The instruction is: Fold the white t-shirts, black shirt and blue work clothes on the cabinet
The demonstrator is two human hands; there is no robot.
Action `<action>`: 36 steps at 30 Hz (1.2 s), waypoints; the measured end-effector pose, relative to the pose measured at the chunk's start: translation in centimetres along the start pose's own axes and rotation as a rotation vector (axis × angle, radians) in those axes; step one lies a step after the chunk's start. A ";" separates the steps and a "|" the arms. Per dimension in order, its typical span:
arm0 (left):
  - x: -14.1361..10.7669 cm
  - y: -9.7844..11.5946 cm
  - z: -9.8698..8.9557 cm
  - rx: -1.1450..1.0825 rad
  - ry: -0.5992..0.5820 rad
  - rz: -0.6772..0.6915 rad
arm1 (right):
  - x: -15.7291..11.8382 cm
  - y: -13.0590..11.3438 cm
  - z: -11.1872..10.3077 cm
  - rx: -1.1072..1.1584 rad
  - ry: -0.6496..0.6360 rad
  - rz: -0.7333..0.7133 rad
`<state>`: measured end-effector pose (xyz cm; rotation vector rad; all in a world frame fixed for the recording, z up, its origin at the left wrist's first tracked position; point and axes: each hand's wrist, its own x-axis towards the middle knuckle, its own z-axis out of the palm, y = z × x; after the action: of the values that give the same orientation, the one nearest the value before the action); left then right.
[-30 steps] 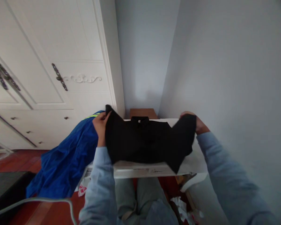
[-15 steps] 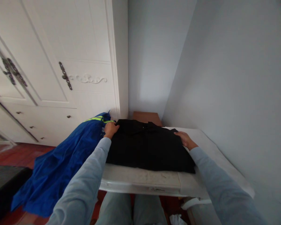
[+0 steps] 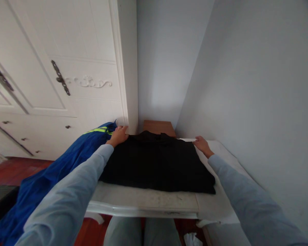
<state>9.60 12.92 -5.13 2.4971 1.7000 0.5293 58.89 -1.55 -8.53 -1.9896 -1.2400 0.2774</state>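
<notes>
A black collared shirt [image 3: 156,167] lies spread flat on a white table [image 3: 143,200], its collar at the far edge and its hem toward me. My left hand [image 3: 118,135] is closed on the shirt's far left shoulder corner. At the far right shoulder corner, my right hand [image 3: 203,145] pinches the cloth between thumb and fingers. Both fingertips are small in view, and part of the grip is hidden. A blue garment [image 3: 74,153] with yellow-green reflective stripes hangs beside my left arm.
A white wardrobe [image 3: 92,44] with dark metal handles stands at the left. Behind the table is a brown wooden box-like piece [image 3: 159,128] against the grey wall [image 3: 246,75]. A black object [image 3: 2,201] rests low at left, and crumpled white paper [image 3: 192,239] lies below the table.
My hands have moved farther apart and the shirt is spread wider and flatter, its left side reaching farther left. The view has shifted slightly to the right.
</notes>
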 end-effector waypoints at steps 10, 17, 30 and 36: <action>1.3 3.8 2.8 -0.001 -0.298 0.533 | 2.1 -4.7 7.2 -0.285 -0.448 -0.643; 3.6 3.0 2.3 -0.265 -0.170 0.468 | 3.4 -3.7 8.6 -0.306 -0.414 -0.659; 9.5 3.2 6.2 -0.401 -0.110 0.344 | 5.2 -3.5 11.3 -0.363 -0.395 -0.581; 8.8 2.8 8.5 -0.391 -0.086 0.289 | 5.4 -3.4 11.0 -0.323 -0.425 -0.554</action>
<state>17.71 20.97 -10.34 2.4373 1.0824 0.6873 53.40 9.20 -12.63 -1.7978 -2.1641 0.2372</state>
